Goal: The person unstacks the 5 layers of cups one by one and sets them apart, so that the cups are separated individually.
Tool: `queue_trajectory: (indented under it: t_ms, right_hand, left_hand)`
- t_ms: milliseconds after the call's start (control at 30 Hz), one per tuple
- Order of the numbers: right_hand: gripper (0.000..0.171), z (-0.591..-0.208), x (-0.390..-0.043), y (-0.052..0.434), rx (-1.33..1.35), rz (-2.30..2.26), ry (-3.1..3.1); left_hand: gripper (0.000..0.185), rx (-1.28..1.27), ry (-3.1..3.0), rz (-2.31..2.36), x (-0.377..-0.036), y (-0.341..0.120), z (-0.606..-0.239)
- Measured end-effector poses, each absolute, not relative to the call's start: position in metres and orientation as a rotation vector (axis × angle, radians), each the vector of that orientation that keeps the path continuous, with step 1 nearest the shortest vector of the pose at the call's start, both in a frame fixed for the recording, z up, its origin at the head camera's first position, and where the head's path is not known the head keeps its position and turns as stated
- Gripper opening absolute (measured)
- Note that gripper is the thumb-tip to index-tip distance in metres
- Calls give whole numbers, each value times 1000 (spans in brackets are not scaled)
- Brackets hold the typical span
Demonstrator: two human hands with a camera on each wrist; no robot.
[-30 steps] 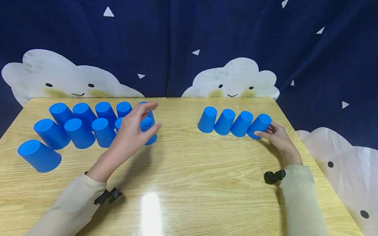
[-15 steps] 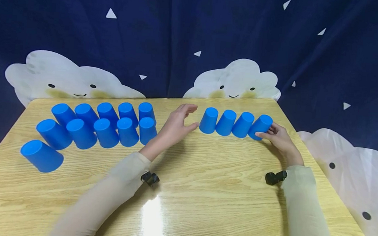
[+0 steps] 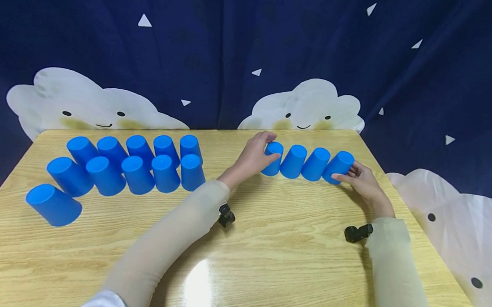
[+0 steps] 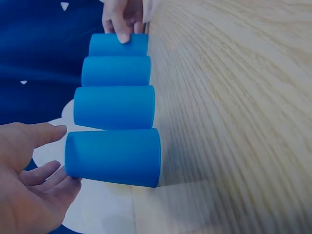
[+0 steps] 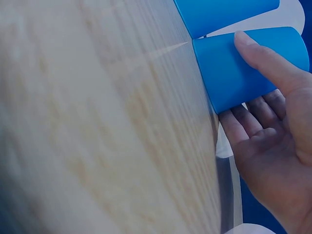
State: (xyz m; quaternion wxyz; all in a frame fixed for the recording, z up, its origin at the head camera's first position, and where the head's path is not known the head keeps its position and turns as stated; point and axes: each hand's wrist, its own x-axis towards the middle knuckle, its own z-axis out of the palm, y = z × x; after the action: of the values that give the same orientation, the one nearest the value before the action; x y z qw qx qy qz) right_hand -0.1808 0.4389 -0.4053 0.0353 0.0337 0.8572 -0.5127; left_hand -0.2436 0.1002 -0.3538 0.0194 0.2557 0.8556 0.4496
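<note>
Four-sided contact aside, a short row of upside-down blue plastic cups stands at the right of the table in the head view. My left hand [image 3: 252,155] is at its leftmost cup [image 3: 272,167], thumb and fingers spread to either side. In the left wrist view the thumb is apart from that cup [image 4: 114,157], while the fingertips lie at or just behind its base. At the row's other end my right hand [image 3: 365,184] holds the rightmost cup [image 3: 339,164]. Its thumb lies across the cup's wall [image 5: 219,68] in the right wrist view, with the fingers on the far side.
Several more upside-down blue cups [image 3: 137,174] stand in two rows on the left of the wooden table [image 3: 290,251], with one cup [image 3: 54,205] nearer the front. A dark blue curtain [image 3: 223,52] with clouds hangs behind the table's back edge.
My left hand has moved right, from above the left group of cups to the leftmost cup of the right row. My right hand stays on its cup.
</note>
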Motion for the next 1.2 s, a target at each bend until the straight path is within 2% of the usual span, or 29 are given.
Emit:
queue_trajectory:
  t_ms: [267,900,1200]
  right_hand:
    - [82,-407,-182,439,103,-1570,2633]
    - [81,-409,-182,440,97,-1576,2646]
    - [81,-408,-181,439,93,-1570,2651]
  left_hand:
    - [48,763,2632,1401,-250,104,-358]
    - [51,769,2591,1454,-249,101,-363]
    - [51,900,2619,1474,-240,93,-355]
